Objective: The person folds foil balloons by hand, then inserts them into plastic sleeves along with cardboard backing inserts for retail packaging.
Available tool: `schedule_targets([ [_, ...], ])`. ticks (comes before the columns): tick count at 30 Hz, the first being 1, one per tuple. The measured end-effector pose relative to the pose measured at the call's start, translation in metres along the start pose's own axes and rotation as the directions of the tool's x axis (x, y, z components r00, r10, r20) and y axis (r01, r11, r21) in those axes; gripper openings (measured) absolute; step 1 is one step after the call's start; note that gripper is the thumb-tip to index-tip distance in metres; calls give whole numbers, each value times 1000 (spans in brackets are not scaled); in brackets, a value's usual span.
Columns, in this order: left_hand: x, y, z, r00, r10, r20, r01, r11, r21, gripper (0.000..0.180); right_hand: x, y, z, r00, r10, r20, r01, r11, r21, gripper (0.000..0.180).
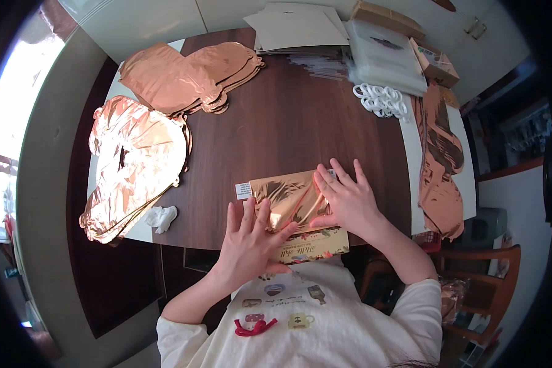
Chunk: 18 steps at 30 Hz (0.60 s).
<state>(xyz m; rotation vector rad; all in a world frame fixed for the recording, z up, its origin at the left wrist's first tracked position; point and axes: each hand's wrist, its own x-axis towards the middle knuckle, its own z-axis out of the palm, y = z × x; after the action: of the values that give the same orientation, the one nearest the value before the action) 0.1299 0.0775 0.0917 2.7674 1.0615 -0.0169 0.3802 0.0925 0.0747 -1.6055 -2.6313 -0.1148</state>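
A flat, folded sheet of shiny rose-gold foil [285, 191], apparently a foil balloon, lies at the table's near edge in front of me. My left hand [246, 242] rests over its near left corner with the fingers spread. On its right side my right hand [351, 203] presses down flat, fingers apart. Beneath the foil, a printed gold card [318, 246] with leaf decoration sticks out toward me past the table edge. A small white printed label [243, 191] shows at the foil's upper left corner.
Stacks of flat copper foil balloons [165, 73] and shinier ones [147, 147] lie left, near a crumpled tissue [161, 218]. More copper foil [440, 159] is at right. White plastic rings [380, 101], clear bags [383, 55], straws [319, 64] and white cards [297, 26] sit at the back.
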Motion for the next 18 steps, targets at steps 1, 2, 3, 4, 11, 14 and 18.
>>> schedule_targets([
  [1,-2,0,-1,1000,-8,15,8,1000,-1,91,0,0,0,1000,0,0,0,1000,0,95],
  [2,-3,-1,0,1000,-9,15,9,1000,-2,91,0,0,0,1000,3,11,-3,1000,-1,95],
  [3,-4,-2,0,1000,-10,7,10,1000,-13,91,0,-1,0,1000,6,21,-6,1000,-2,96],
  [4,-5,-2,0,1000,-12,0,12,1000,-24,91,0,-1,-1,1000,3,19,-3,1000,-3,96],
  [11,-7,0,8,997,-1,-79,-3,999,-48,85,1,1,1,1000,-21,-24,20,1000,-11,95],
  [14,-6,-2,11,995,39,-96,-46,996,-77,83,2,0,-1,1000,-26,-6,26,1000,-2,96],
  [18,-6,-3,13,988,86,-128,-90,996,-24,80,5,-2,-8,999,-30,36,30,999,-19,96],
])
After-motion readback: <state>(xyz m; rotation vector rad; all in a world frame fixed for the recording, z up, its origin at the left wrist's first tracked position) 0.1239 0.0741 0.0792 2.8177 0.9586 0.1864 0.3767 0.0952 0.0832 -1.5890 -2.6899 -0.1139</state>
